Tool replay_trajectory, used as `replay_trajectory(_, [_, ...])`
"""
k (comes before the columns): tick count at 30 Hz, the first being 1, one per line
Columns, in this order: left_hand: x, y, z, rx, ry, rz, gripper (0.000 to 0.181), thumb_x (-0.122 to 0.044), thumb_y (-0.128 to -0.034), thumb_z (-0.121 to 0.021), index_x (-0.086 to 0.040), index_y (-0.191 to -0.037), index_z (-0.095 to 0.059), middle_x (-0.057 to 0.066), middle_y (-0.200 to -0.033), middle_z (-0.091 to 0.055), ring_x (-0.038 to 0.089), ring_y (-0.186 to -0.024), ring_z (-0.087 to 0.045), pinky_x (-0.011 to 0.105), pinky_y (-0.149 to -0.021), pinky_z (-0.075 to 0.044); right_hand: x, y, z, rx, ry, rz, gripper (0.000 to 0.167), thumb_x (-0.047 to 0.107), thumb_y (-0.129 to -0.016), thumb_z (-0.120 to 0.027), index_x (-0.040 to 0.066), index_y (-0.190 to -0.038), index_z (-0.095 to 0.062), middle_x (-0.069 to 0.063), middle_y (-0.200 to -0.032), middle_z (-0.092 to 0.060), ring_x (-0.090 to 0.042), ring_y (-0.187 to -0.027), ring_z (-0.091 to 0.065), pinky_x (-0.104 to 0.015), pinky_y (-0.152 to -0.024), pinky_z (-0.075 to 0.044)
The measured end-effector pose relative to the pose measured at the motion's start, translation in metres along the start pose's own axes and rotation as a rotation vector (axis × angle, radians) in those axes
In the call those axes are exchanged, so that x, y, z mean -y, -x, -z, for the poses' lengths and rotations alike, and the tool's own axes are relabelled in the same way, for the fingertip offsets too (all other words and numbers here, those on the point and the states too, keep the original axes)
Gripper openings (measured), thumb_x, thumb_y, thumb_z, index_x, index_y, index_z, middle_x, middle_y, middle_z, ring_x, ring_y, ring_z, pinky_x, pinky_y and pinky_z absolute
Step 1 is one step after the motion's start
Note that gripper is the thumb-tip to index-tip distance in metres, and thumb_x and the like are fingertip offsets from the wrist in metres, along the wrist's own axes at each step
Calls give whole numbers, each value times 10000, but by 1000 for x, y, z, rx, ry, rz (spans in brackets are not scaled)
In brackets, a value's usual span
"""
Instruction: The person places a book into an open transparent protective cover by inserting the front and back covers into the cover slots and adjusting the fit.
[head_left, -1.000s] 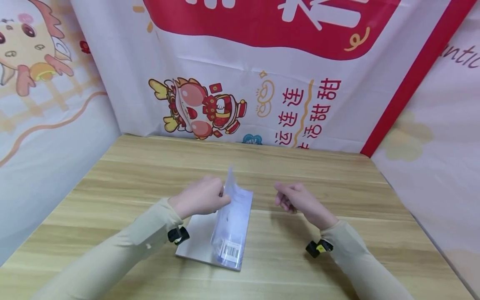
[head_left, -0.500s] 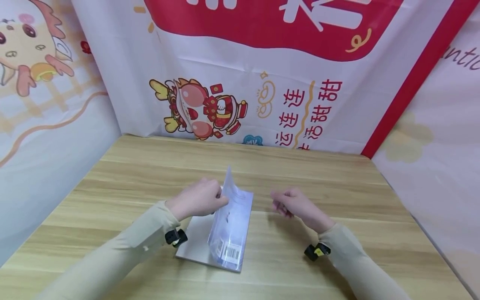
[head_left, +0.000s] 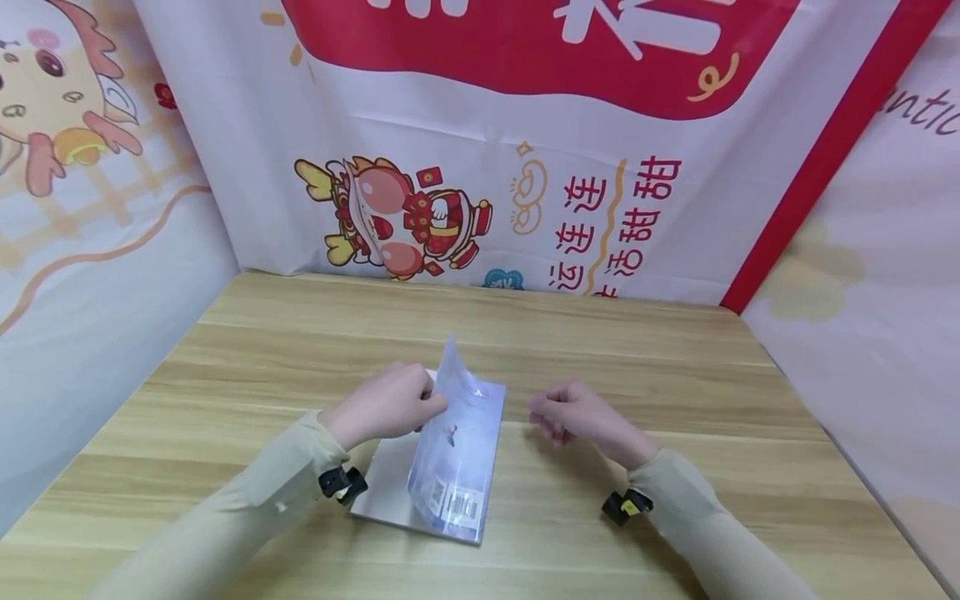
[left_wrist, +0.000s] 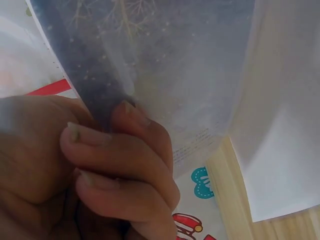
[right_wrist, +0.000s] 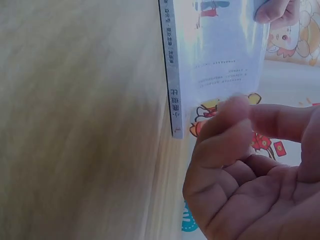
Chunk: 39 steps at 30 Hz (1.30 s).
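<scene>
A thin book (head_left: 386, 492) lies on the table, its pale blue cover (head_left: 457, 467) with a barcode raised at a slant above a white page. My left hand (head_left: 390, 402) pinches the cover's free edge between thumb and fingers. In the left wrist view, curled fingers (left_wrist: 130, 165) press against the cover, which has tree and dot patterns. My right hand (head_left: 581, 417) hovers to the right of the book, fingers loosely curled with nothing in them. The right wrist view shows the book's spine (right_wrist: 172, 75) with printed characters, apart from the right hand's fingertips.
The wood-grain table (head_left: 645, 350) runs back to a printed cloth (head_left: 487, 117) with red shapes and a cartoon figure. More printed cloth hangs at the left and right sides. A black wrist strap (head_left: 342, 483) sits on the left sleeve, another strap (head_left: 627, 506) on the right.
The left hand has moved slightly left and nearer, tipping the cover a little further left. The right hand has come nearer to the book, moving left and slightly downward.
</scene>
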<state>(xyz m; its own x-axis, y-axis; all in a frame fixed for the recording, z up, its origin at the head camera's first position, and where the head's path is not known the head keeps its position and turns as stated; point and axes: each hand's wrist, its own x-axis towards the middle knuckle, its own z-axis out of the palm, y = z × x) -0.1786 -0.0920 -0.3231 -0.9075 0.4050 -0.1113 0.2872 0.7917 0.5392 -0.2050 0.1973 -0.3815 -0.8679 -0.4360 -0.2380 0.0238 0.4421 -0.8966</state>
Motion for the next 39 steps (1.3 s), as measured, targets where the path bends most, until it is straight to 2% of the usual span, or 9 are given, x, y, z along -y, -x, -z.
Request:
replay_trajectory(9, [20,0,-7,-21,66,-8,369,-158,-928,-560,-113,-570,-482,-11,-534,-532,110,-471,-448,263,-480,-401,0,-1,-10,17,-15,-12,312,254,-1002,-577,-35,-997,-693,-146,-777,-653,-205,-649,-619,-309,-609,-542])
replay_trajectory(15, [28,1,-10,-23,120,4,370,-151,-943,-551,-109,-581,-486,-6,-539,-517,103,-454,-405,238,-440,-341,0,-4,-15,-8,-35,-26,288,221,-999,-580,-47,-998,-687,-174,-812,-661,-251,-684,-645,-375,-645,-572])
replay_trajectory(21, [29,1,-18,4,163,52,334,-165,-965,-542,-100,-638,-557,-2,-565,-516,93,-452,-386,216,-419,-293,-1,-6,-17,-41,-64,-66,249,170,-995,-578,-54,-1025,-681,-175,-825,-664,-268,-701,-660,-388,-647,-583])
replay_trajectory(29, [30,-1,-28,14,226,27,331,-136,-968,-542,-93,-643,-592,-6,-552,-523,87,-443,-371,211,-418,-283,1,-6,-17,-56,-28,-87,231,163,-994,-581,-40,-1008,-688,-168,-831,-664,-270,-690,-660,-393,-642,-584])
replay_trajectory(39, [27,-2,-35,8,228,28,348,-151,-980,-546,-94,-639,-584,1,-557,-526,88,-453,-380,210,-420,-290,3,-4,-12,-67,29,-100,270,210,-994,-581,-27,-1038,-702,-160,-830,-672,-285,-705,-664,-394,-643,-582])
